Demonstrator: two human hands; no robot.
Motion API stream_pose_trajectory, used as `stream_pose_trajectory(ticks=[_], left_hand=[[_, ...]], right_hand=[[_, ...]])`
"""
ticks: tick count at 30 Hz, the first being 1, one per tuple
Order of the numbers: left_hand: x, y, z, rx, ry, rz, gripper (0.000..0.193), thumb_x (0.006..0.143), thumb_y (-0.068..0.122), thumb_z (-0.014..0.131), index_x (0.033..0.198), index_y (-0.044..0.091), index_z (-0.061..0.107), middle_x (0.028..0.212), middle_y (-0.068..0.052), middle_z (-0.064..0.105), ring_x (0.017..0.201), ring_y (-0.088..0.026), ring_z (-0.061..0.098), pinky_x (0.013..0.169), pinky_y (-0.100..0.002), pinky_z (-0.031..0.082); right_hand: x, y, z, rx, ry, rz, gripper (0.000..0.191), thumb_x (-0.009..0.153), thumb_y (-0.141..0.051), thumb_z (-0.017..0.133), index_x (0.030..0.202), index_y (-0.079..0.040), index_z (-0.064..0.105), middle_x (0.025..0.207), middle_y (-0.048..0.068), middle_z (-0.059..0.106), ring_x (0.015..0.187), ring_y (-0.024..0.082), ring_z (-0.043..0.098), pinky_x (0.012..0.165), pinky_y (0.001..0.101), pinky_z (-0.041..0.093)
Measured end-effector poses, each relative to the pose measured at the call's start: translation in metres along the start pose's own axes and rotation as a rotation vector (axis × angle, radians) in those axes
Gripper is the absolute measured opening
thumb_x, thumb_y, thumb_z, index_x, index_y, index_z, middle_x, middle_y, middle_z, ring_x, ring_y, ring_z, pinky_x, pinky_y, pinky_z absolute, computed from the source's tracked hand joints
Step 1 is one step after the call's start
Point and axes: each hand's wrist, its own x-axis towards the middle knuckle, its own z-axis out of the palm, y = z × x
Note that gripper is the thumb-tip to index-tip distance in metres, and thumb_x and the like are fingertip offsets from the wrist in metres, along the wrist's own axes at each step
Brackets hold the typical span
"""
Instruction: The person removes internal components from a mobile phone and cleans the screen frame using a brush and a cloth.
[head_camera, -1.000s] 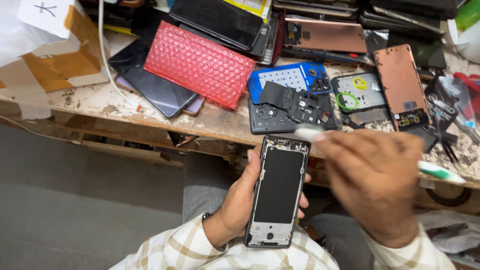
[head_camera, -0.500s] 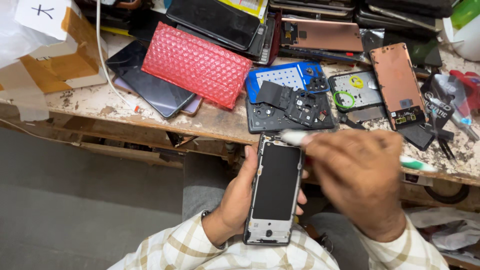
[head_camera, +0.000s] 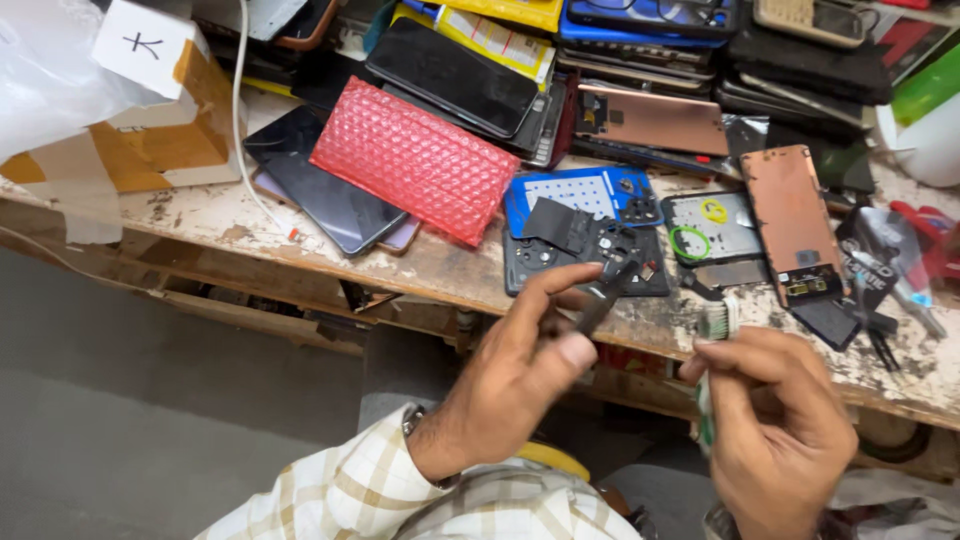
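Left hand (head_camera: 520, 375) pinches a small dark part (head_camera: 597, 300), perhaps a flex strip, above the bench edge; right hand (head_camera: 775, 425) grips a half-hidden brush (head_camera: 712, 345); red bubble pouch (head_camera: 415, 160) lies behind

Hidden: my left hand (head_camera: 520, 370) covers most of the dark part (head_camera: 598, 300) it pinches | my right hand (head_camera: 775, 420) wraps the brush (head_camera: 712, 345), handle mostly unseen | cut off: wrist at bottom edge, stacked phones (head_camera: 640, 20) at top | blurred: small tools (head_camera: 905, 290).
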Motion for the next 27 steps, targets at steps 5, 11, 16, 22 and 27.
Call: stream_pose_trajectory(ticks=[5, 11, 16, 22, 27], left_hand=[[0.013, 0.020, 0.002, 0.822, 0.017, 0.495, 0.085, 0.093, 0.048, 0.077, 0.154, 0.002, 0.040, 0.134, -0.017, 0.058, 0.116, -0.033, 0.063, 0.101, -0.046, 0.052], [0.025, 0.024, 0.011, 1.038, -0.033, 0.532, 0.089, 0.082, 0.050, 0.082, 0.146, -0.002, 0.047, 0.132, -0.016, 0.057, 0.113, -0.033, 0.059, 0.098, -0.048, 0.048], [0.027, 0.024, 0.012, 1.087, -0.041, 0.540, 0.085, 0.082, 0.048, 0.081, 0.143, -0.001, 0.051, 0.131, -0.012, 0.057, 0.112, -0.029, 0.059, 0.097, -0.046, 0.046], [0.028, 0.024, 0.011, 1.115, -0.047, 0.534, 0.084, 0.082, 0.048, 0.080, 0.143, -0.002, 0.051, 0.130, -0.012, 0.057, 0.112, -0.029, 0.058, 0.098, -0.046, 0.045], [0.028, 0.023, 0.010, 1.122, -0.057, 0.504, 0.086, 0.080, 0.049, 0.081, 0.142, -0.002, 0.051, 0.127, -0.013, 0.057, 0.110, -0.029, 0.057, 0.095, -0.046, 0.045]], right_hand=[[-0.009, 0.012, -0.008, 0.497, 0.009, 0.299, 0.018, 0.100, 0.003, 0.058, 0.116, 0.008, 0.064, 0.117, 0.012, 0.063, 0.090, 0.018, 0.066, 0.082, 0.0310, 0.055], [-0.017, 0.018, -0.004, 0.649, -0.107, 0.268, 0.020, 0.105, -0.005, 0.059, 0.117, 0.010, 0.065, 0.111, 0.012, 0.065, 0.098, 0.017, 0.063, 0.090, 0.0307, 0.050], [-0.013, 0.019, 0.000, 0.625, -0.055, 0.394, 0.019, 0.104, -0.004, 0.059, 0.115, 0.011, 0.065, 0.105, 0.013, 0.068, 0.092, 0.016, 0.063, 0.084, 0.0317, 0.051], [-0.013, 0.026, -0.001, 0.673, -0.032, 0.496, 0.023, 0.103, -0.005, 0.058, 0.119, 0.011, 0.065, 0.105, 0.014, 0.071, 0.088, 0.017, 0.064, 0.081, 0.0318, 0.052], [-0.013, 0.030, 0.000, 0.663, -0.025, 0.515, 0.025, 0.103, -0.005, 0.058, 0.121, 0.010, 0.065, 0.107, 0.014, 0.072, 0.088, 0.017, 0.066, 0.079, 0.0317, 0.053]])
